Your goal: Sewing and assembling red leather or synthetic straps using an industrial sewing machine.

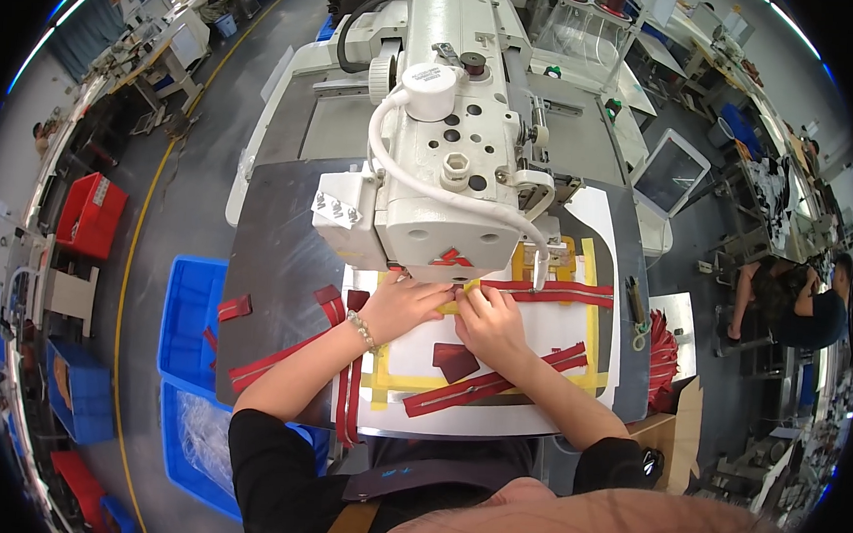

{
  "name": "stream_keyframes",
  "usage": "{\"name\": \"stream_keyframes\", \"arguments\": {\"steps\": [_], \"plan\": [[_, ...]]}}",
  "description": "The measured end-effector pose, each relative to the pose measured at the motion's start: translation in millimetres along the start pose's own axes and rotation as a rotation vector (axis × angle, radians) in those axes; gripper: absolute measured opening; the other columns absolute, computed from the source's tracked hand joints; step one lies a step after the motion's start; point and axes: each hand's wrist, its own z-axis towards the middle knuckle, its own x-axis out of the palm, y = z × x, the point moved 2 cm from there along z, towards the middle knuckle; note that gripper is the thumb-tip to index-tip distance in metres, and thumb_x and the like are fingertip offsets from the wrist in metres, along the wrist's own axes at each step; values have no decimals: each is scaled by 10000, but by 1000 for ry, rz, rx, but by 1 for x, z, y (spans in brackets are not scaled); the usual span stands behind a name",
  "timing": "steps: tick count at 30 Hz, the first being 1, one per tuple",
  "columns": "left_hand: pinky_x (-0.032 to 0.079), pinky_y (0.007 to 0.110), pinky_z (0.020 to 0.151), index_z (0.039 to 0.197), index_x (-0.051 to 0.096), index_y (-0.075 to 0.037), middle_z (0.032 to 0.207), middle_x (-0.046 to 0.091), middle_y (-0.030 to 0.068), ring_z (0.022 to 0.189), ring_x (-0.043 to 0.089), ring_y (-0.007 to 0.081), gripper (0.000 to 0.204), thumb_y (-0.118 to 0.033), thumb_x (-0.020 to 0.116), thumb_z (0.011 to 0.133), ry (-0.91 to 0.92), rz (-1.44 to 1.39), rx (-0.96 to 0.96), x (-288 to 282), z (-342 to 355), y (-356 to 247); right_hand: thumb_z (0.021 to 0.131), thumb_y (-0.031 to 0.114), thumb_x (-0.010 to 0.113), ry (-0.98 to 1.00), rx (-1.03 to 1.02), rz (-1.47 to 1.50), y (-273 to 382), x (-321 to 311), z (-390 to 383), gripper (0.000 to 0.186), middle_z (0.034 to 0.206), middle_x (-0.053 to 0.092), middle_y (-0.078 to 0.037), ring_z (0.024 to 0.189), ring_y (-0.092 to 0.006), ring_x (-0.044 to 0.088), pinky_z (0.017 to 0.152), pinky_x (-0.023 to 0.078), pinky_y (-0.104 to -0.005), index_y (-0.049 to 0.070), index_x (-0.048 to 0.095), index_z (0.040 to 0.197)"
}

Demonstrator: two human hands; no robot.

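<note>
Beneath the head of a white industrial sewing machine (449, 210), my two hands work close together. My left hand (403, 306) lies flat with fingers stretched to the right; some fingertips are hidden under the machine head. My right hand (488, 320) has its fingers bent and closed at the left end of a red zipper (575, 293), which runs off to the right. Both rest over a white template sheet (524, 344) edged with yellow tape. Another red zipper (488, 381) lies slantwise below my right hand, beside a small dark red fabric piece (455, 361).
More red zippers (347, 402) lie under and beside my left forearm. Blue bins (192, 317) stand at the left of the metal table (289, 216). At the right are a pile of red zippers (664, 351), a cardboard box (683, 430), a screen (671, 173) and a seated person (815, 311).
</note>
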Motion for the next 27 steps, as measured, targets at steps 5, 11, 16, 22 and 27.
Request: {"name": "stream_keyframes", "arguments": {"steps": [5,11,16,22,27], "plan": [[425,370,905,1107,634,-70,1158,621,32,1046,584,173,411,-269,688,751,-222,22,140,3,-3,-6,728,147,648,6,4,-3,1,-1,2,269,849,554,-54,818,-213,555,701,441,-331,11,648,960],[463,374,891,1058,619,16,1112,619,111,1047,574,237,423,-239,703,731,-246,60,-6,-7,-4,-17,723,153,649,7,22,-24,2,2,-1,252,848,558,-51,806,-212,555,698,440,-339,20,651,937],[455,387,913,1089,609,14,1107,615,101,1024,572,248,450,-234,703,726,-233,24,-124,-3,-6,-20,727,150,647,1,7,5,0,2,-1,259,851,559,-55,827,-217,564,742,450,-349,17,650,950],[399,399,915,1181,587,-94,1117,563,71,1023,533,219,451,-260,670,770,-201,59,-242,-1,-7,-29,737,151,647,6,0,10,-1,1,-1,266,849,556,-61,835,-224,564,790,458,-360,10,650,962],[350,423,919,1201,599,-183,1073,564,20,987,528,174,433,-286,670,787,-187,168,-257,2,-9,-33,740,153,646,13,3,23,-1,-1,-1,274,852,554,-63,836,-224,562,795,459,-360,5,651,970]]}}
